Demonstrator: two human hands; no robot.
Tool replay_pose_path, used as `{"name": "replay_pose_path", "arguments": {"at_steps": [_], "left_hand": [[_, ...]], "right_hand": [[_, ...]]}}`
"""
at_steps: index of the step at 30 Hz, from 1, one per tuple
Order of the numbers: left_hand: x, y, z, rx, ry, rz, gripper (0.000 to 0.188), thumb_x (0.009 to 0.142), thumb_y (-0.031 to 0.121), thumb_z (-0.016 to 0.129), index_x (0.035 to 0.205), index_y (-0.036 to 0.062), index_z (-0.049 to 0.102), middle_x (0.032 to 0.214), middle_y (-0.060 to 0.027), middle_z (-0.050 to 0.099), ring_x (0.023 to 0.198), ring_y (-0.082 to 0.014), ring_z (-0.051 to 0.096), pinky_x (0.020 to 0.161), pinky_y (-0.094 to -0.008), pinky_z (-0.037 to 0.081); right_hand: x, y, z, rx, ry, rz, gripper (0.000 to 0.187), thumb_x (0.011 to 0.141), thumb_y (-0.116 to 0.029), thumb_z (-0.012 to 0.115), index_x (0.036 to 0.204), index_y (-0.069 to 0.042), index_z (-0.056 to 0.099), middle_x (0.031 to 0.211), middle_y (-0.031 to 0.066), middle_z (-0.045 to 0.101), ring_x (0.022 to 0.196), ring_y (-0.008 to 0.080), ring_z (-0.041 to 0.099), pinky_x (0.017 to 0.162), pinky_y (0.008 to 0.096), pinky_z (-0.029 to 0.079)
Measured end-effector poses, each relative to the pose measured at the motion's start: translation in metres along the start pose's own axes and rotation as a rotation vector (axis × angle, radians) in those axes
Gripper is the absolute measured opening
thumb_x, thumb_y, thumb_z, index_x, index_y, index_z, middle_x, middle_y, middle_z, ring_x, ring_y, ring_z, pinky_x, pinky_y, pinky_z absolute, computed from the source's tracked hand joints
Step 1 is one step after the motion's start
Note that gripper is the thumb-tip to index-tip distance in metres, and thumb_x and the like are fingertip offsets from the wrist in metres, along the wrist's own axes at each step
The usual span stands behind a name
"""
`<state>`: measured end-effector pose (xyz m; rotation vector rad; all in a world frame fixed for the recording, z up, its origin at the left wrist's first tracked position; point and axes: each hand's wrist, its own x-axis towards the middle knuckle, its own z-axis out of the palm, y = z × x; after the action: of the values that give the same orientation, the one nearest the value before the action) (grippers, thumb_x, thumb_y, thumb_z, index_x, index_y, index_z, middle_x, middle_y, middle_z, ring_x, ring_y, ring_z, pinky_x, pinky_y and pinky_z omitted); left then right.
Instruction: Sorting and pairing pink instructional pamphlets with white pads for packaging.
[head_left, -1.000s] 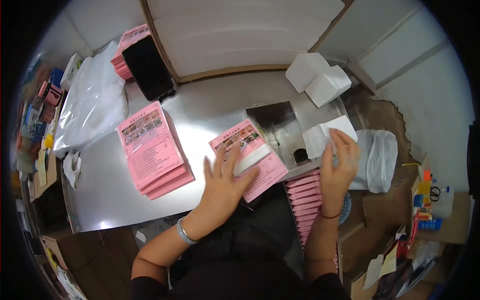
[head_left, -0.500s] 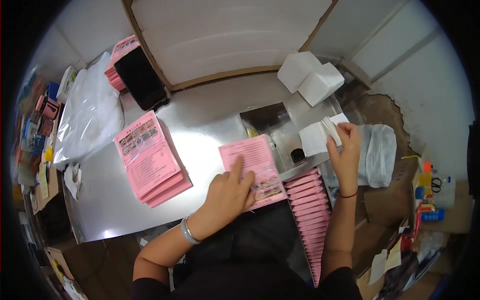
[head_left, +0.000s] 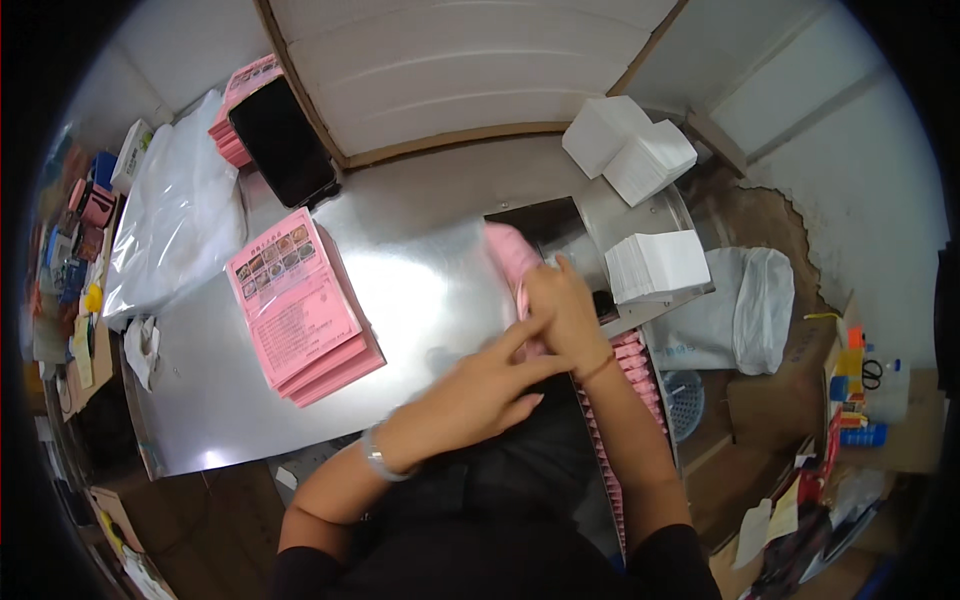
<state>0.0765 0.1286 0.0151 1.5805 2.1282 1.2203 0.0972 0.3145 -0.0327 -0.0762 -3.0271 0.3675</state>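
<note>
A pink printed paper sheet (head_left: 508, 252), folded over and blurred by motion, stands at the right part of the metal table. Wrapped round its near side is my right hand (head_left: 562, 312), closed on the paper. Against the sheet's near end rests my left hand (head_left: 478, 392), fingers stretched out and apart, the tips partly hidden under the right hand. To the left lies a stack of flat pink printed sheets (head_left: 295, 310). A stack of white paper napkins (head_left: 672, 265) sits just beyond my right hand. Below the hands, folded pink packets (head_left: 632, 358) stand in a row in a narrow long box.
A phone (head_left: 283, 140) leans at the back before more pink sheets (head_left: 232, 140). Clear plastic wrapping (head_left: 180, 215) covers the left end of the metal table (head_left: 400, 265). More white napkin stacks (head_left: 630, 150) stand at the back right. A white plastic bag (head_left: 735, 310) lies right of the table.
My right hand has left the napkin stack and moved left onto the pink sheet. The sheet, earlier flat under my left hand, is now folded and raised. My left hand has shifted slightly right.
</note>
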Motion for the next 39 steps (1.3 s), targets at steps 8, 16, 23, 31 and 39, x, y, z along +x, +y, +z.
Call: {"name": "replay_pose_path", "arguments": {"at_steps": [8, 16, 23, 31, 39], "left_hand": [[-0.105, -0.085, -0.107, 0.8, 0.5, -0.606, 0.029, 0.087, 0.017, 0.067, 0.108, 0.0005, 0.056, 0.102, -0.02, 0.053, 0.094, -0.0396, 0.051, 0.082, -0.0467, 0.043], [-0.021, -0.042, 0.006, 0.488, 0.352, -0.083, 0.028, 0.077, 0.016, 0.073, 0.092, 0.0015, 0.054, 0.118, -0.03, 0.052, 0.103, -0.0452, 0.051, 0.087, -0.0559, 0.042], [-0.028, -0.034, 0.013, 0.38, 0.109, -0.11, 0.054, 0.074, 0.011, 0.069, 0.125, -0.0001, 0.055, 0.141, -0.0272, 0.043, 0.128, -0.0443, 0.044, 0.105, -0.055, 0.036], [-0.024, -0.033, 0.01, 0.454, 0.14, -0.196, 0.04, 0.073, 0.015, 0.073, 0.107, 0.0029, 0.056, 0.134, -0.0211, 0.046, 0.125, -0.0404, 0.043, 0.098, -0.0493, 0.037], [0.014, -0.034, 0.001, 0.746, 0.008, -0.221, 0.056, 0.069, 0.044, 0.079, 0.109, 0.0088, 0.062, 0.152, -0.0242, 0.032, 0.139, -0.0458, 0.03, 0.108, -0.0679, 0.022]], "right_hand": [[-0.042, 0.018, -0.081, -0.062, 0.873, 0.279, 0.018, 0.088, -0.013, 0.064, 0.1, -0.001, 0.07, 0.085, 0.0106, 0.062, 0.082, 0.0286, 0.059, 0.076, 0.0396, 0.05], [-0.052, 0.056, -0.079, -0.06, 0.514, 0.309, 0.025, 0.081, -0.006, 0.064, 0.106, -0.001, 0.069, 0.105, 0.0136, 0.058, 0.097, 0.0318, 0.053, 0.089, 0.0432, 0.043], [-0.081, -0.005, -0.04, 0.2, 0.539, -0.041, 0.034, 0.084, -0.013, 0.063, 0.116, -0.006, 0.066, 0.12, 0.0174, 0.06, 0.121, 0.0374, 0.05, 0.105, 0.0523, 0.036], [-0.025, -0.049, 0.002, -0.006, 0.253, -0.158, 0.029, 0.078, -0.004, 0.061, 0.106, -0.006, 0.07, 0.115, 0.0133, 0.062, 0.112, 0.0346, 0.059, 0.104, 0.056, 0.04], [-0.059, 0.031, -0.067, -0.073, 0.671, 0.365, 0.02, 0.085, -0.004, 0.061, 0.102, 0.003, 0.069, 0.109, 0.0165, 0.061, 0.102, 0.0317, 0.056, 0.089, 0.0417, 0.045]]}}
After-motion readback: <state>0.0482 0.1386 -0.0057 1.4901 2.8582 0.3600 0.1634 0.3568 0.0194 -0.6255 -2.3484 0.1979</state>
